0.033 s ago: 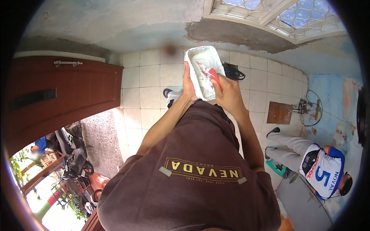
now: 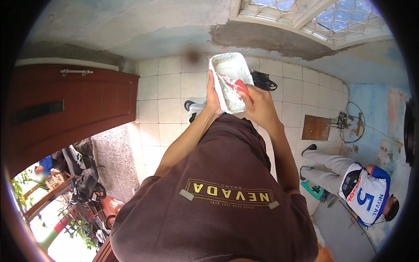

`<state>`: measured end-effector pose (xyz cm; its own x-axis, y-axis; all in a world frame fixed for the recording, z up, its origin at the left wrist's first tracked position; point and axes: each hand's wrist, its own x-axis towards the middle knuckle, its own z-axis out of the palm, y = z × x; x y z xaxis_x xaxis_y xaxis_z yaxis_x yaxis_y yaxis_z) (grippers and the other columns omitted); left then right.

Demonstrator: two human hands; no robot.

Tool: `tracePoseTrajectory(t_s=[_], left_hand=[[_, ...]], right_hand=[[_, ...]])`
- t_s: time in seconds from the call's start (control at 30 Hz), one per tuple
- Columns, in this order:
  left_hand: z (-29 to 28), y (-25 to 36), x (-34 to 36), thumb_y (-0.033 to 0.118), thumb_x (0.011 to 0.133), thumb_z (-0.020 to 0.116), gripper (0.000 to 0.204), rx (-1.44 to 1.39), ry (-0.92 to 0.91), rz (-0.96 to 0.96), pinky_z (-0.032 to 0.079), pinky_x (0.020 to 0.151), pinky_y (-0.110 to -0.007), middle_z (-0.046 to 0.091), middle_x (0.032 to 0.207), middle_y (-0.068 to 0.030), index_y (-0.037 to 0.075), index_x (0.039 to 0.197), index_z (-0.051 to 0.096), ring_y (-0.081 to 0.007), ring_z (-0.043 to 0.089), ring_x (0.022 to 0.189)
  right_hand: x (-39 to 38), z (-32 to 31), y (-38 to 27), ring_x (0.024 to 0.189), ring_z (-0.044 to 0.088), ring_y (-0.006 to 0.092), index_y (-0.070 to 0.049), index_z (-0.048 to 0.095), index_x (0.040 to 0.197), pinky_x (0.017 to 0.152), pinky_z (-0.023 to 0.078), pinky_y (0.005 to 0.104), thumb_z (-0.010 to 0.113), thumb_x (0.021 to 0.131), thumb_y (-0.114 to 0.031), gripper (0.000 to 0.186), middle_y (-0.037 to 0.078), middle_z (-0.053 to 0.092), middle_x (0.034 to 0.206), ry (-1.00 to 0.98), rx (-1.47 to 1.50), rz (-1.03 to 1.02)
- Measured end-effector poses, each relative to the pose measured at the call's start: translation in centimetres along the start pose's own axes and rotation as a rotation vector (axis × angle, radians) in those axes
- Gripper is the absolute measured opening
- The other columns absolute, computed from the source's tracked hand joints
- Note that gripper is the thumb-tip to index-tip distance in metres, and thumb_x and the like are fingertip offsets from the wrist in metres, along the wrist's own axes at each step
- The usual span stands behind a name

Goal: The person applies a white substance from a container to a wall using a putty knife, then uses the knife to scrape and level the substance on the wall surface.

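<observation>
My left hand (image 2: 212,97) grips the long left side of a white rectangular tray (image 2: 239,56), its fingers wrapped under and along the wall. White paste coats the inside of the tray. In my right hand (image 2: 262,105) is a red putty scraper (image 2: 241,86), held by its near end. Its wide blade is smeared with white paste and reaches across the tray toward the left wall. Both hands are out in front of my body, above the tiled floor.
A black plastic bag (image 2: 264,81) lies just beyond the tray. An opened brown door (image 2: 87,102) stands at left, with a motorcycle (image 2: 80,168) outside. At right are a co-worker (image 2: 366,190), a green object (image 2: 311,189), a brown board (image 2: 316,127) and a black cable (image 2: 362,120).
The scraper's blade has shifted and turned in the tray, so more of its paste-smeared red face shows, reaching to the left wall. My left hand and the tray stay nearly still.
</observation>
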<state>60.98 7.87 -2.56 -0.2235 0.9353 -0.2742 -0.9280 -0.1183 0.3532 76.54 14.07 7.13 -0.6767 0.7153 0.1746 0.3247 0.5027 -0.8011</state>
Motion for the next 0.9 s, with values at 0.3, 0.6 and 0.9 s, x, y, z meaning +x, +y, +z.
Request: tracePoseTrajectory(t_s=[0.3, 0.6, 0.9], left_hand=[[1.4, 0.6, 0.4, 0.074, 0.106, 0.032, 0.086, -0.053, -0.106, -0.015, 0.050, 0.115, -0.048, 0.057, 0.152, -0.0150, 0.009, 0.160, 0.042, -0.0313, 0.061, 0.135], [1.2, 0.7, 1.6, 0.077, 0.105, 0.032, 0.088, 0.053, -0.094, 0.036, 0.048, 0.117, -0.047, 0.057, 0.153, -0.0145, 0.009, 0.161, 0.041, -0.0302, 0.059, 0.137], [2.8, 0.6, 1.7, 0.071, 0.108, 0.036, 0.084, 0.074, -0.025, 0.075, 0.052, 0.112, -0.048, 0.061, 0.148, -0.0172, 0.005, 0.159, 0.042, -0.0315, 0.065, 0.130]], right_hand=[[1.8, -1.1, -3.4, 0.065, 0.066, 0.0401, 0.000, 0.067, 0.095, 0.061, 0.052, 0.0456, 0.068, 0.099, -0.010, 0.011, 0.019, 0.068, 0.078, 0.281, -0.214, -0.015], [1.9, 0.6, -0.3, 0.068, 0.066, 0.0471, 0.004, 0.068, 0.102, 0.061, 0.050, 0.0494, 0.063, 0.102, -0.009, 0.013, 0.027, 0.067, 0.077, 0.081, -0.183, -0.003], [2.4, -0.4, -0.6, 0.057, 0.062, 0.0312, 0.004, 0.067, 0.095, 0.055, 0.046, 0.0413, 0.065, 0.102, -0.008, 0.014, 0.019, 0.065, 0.074, 0.162, -0.196, -0.073]])
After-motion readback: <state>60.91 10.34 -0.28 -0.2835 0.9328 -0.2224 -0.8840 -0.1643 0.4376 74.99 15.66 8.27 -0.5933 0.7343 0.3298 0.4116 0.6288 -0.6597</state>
